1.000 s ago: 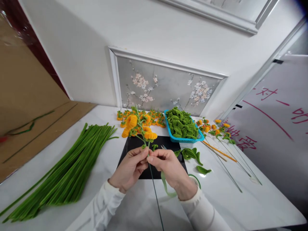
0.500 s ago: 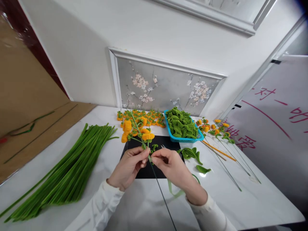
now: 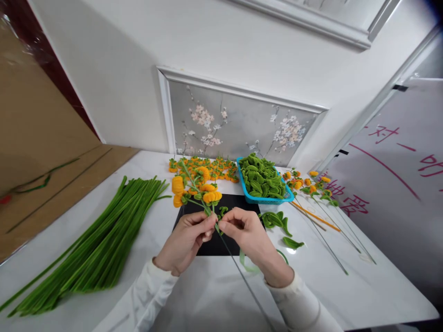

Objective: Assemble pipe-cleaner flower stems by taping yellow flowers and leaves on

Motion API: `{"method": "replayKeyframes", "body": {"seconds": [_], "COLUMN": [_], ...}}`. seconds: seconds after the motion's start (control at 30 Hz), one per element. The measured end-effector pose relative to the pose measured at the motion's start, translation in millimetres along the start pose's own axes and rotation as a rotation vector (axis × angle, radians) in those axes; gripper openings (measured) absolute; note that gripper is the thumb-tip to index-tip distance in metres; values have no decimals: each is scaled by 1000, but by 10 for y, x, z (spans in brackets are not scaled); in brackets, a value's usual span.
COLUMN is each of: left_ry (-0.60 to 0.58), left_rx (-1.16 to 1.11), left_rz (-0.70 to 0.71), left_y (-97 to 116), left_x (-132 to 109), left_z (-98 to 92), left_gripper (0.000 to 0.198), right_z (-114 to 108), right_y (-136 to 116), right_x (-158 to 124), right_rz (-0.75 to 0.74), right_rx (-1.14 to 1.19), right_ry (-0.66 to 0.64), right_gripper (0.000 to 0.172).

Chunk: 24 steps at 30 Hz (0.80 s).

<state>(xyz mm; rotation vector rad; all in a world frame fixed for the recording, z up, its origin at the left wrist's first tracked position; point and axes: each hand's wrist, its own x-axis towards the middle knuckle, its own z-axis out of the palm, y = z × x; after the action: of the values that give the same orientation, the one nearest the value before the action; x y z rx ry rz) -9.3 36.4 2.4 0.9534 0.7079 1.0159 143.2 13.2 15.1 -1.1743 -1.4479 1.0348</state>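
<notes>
My left hand [image 3: 189, 240] pinches the upper stem of a spray of orange flowers [image 3: 209, 196] with small green leaves. Just right of it, my right hand [image 3: 246, 234] has thumb and forefinger pressed together at the same stem, on a pale green tape [image 3: 246, 263] whose loose end hangs below. From between the hands the long thin stem [image 3: 242, 276] slants down to the bottom edge. A black mat [image 3: 215, 244] with small green pieces lies beneath the hands.
Long green fuzzy stems [image 3: 100, 244] lie on the left of the white table [image 3: 380, 295]. Behind are small orange flowers [image 3: 224, 170] and a blue basket [image 3: 266, 200] of green leaves. Loose leaves [image 3: 273, 219] and finished-looking flower stems [image 3: 327, 240] lie at right.
The lower end of the held stem has swung right, and its flowers have tilted slightly left. The hanging tape has shifted and shows less. Both hands keep their grip.
</notes>
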Motion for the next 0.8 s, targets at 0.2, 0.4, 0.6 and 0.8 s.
{"method": "replayKeyframes", "body": {"seconds": [0.2, 0.4, 0.6, 0.8], "left_ry": [-79, -135, -205, -76], "left_rx": [-116, -169, -185, 30], "left_rz": [-88, -25, 0, 107], "left_y": [9, -16, -42, -23], "left_x": [-14, -30, -69, -61], "left_z": [-8, -4, -19, 47], "left_gripper": [22, 19, 26, 22], "right_z": [-60, -17, 99, 103], "right_y": [18, 119, 139, 56], "right_x": [-1, -37, -132, -166], "right_rz": [174, 241, 217, 179], "right_rx": [267, 504, 730, 561], "right_ry": [-220, -335, -390, -191], "right_gripper": [28, 27, 25, 23]}}
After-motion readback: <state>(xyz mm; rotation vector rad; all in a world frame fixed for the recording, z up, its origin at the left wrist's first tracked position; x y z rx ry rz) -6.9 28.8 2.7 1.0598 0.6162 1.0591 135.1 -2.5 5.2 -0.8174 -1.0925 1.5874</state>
